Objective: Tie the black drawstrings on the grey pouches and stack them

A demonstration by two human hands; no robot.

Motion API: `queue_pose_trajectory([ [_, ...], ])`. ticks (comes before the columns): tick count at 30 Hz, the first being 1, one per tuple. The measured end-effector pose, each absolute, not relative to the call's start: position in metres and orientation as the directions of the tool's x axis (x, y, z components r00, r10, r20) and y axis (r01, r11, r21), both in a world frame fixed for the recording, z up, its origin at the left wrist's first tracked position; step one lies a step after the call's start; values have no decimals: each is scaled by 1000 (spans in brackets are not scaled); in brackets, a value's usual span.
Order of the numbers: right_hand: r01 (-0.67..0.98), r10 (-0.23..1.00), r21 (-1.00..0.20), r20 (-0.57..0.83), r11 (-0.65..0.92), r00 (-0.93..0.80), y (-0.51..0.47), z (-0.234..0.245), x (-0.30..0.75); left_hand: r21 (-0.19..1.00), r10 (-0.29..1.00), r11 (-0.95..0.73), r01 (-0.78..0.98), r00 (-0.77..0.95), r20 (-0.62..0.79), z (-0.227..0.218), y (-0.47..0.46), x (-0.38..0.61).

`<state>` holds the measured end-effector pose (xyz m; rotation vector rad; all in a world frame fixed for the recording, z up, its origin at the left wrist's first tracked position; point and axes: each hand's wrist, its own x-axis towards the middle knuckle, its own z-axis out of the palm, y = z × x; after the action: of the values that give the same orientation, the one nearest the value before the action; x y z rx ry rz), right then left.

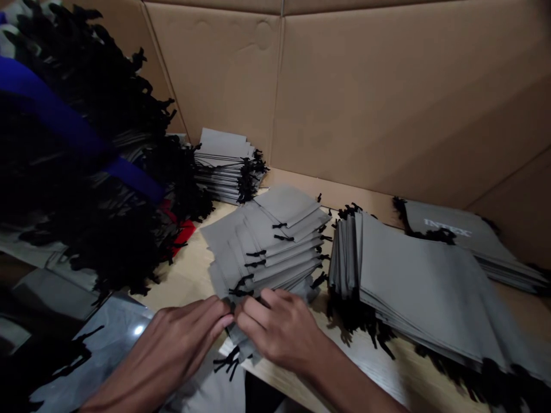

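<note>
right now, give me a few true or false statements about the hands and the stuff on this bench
1. The left hand and right hand are at the near edge of a fanned stack of grey drawstring pouches with black cords. True.
2. The left hand grips a long blue strap. False: the long blue strap lies far left, away from both hands.
3. A grey pouch with white lettering lies toward the right. True.
4. White plastic panels stand behind the pouches. False: brown cardboard panels stand there.

Matt grey cloth pouches, smooth wood table, plain cardboard
</note>
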<state>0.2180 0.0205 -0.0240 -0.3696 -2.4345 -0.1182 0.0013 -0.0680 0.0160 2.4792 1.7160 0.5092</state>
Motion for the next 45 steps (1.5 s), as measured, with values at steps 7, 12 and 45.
queue_pose_trajectory([
  [7, 272, 221, 0, 585, 962, -781, 22, -28, 217, 578, 977, -177, 796, 214, 4, 21, -65, -9],
  [12, 260, 222, -26, 609, 965, -761, 20, -28, 212, 671, 994, -54, 739, 105, -36, 22, -66, -11],
  [45, 186, 734, -761, 483, 622, -477, -46, -5, 239, 724, 947, -287, 627, 72, 314, -25, -112, 3],
])
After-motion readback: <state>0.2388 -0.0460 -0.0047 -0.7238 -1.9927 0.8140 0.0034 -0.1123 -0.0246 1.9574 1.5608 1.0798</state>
